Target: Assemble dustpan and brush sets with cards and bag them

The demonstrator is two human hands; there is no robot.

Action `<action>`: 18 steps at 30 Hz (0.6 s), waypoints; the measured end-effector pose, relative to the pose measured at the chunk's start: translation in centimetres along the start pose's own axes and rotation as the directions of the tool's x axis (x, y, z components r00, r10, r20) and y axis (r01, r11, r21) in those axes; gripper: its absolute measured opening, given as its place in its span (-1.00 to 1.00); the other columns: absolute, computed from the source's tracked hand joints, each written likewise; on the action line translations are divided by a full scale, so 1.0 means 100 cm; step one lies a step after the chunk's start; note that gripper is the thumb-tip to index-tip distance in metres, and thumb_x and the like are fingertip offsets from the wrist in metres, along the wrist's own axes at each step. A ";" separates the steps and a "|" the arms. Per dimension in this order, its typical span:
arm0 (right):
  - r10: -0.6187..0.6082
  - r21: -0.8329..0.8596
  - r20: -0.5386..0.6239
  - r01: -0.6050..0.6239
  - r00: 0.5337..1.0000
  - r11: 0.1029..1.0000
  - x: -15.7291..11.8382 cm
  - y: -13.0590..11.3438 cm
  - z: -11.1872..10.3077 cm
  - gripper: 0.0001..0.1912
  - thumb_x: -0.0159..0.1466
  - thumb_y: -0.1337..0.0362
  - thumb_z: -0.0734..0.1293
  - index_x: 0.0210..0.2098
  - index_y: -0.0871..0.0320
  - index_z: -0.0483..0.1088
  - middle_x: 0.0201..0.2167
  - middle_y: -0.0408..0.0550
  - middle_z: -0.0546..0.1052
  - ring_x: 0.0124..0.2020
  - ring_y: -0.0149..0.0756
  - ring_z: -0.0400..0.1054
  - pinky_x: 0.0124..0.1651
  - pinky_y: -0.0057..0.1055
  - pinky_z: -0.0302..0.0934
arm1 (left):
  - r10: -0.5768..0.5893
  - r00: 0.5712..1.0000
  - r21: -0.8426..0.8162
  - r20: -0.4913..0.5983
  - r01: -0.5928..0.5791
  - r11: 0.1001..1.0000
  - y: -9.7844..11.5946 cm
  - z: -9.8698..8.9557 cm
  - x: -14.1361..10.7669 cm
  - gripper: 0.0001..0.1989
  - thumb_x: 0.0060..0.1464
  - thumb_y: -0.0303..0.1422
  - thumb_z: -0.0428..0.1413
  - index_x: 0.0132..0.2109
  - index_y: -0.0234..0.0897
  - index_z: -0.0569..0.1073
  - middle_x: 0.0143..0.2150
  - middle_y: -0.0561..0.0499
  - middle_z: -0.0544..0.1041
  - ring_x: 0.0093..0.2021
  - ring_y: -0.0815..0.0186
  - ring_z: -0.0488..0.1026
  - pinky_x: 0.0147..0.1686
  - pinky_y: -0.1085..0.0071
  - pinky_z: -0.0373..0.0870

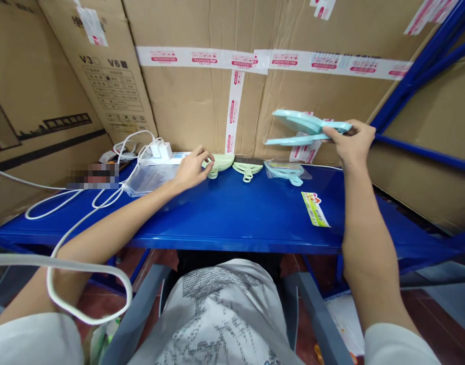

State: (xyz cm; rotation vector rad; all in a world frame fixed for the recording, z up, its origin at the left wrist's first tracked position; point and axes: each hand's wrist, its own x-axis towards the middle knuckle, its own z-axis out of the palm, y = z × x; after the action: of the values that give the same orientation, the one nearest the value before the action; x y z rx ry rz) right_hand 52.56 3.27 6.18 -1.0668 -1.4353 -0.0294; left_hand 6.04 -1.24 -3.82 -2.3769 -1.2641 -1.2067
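Observation:
My right hand (pixel 354 139) is raised above the table's right side, with fingers and thumb closed on the narrow end of a light blue dustpan (pixel 298 121). Its two flat, pale blue edges point left and stand apart. My left hand (pixel 194 167) hovers at the back of the table, fingers loosely bent and apart. Those fingertips are beside a pale green dustpan (pixel 223 162); whether they touch it I cannot tell. Right of that lies a small green brush (pixel 248 170) with dark bristles. Farther right is a light blue brush (pixel 289 171) in a clear plastic bag.
A yellow-green label card (pixel 315 209) lies on the blue table (pixel 236 218). White cables (pixel 103 195), a power strip with plugs (pixel 162 150) and clear plastic packaging (pixel 148 177) occupy the left. Taped cardboard (pixel 194 101) walls the back; a blue metal frame (pixel 415 86) rises at right.

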 end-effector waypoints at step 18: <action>0.046 0.561 0.533 -0.395 0.845 0.727 -0.066 -0.063 0.069 -0.43 -0.10 0.05 0.73 -0.35 0.06 0.36 -0.38 -0.15 0.59 -0.27 -0.17 0.60 -0.25 -0.20 0.62 | 0.236 0.972 -0.237 0.002 -0.229 0.944 0.035 -0.005 -0.009 -0.08 0.18 0.06 0.29 0.50 -0.09 0.07 0.42 -0.27 0.39 0.40 -0.10 0.40 0.37 -0.08 0.36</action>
State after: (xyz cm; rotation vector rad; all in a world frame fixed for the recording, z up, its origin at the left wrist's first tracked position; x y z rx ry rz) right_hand 42.08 0.11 3.01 -0.6548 -1.5598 0.9395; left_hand 8.08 -4.20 -3.47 -2.6289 -0.8552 -1.3127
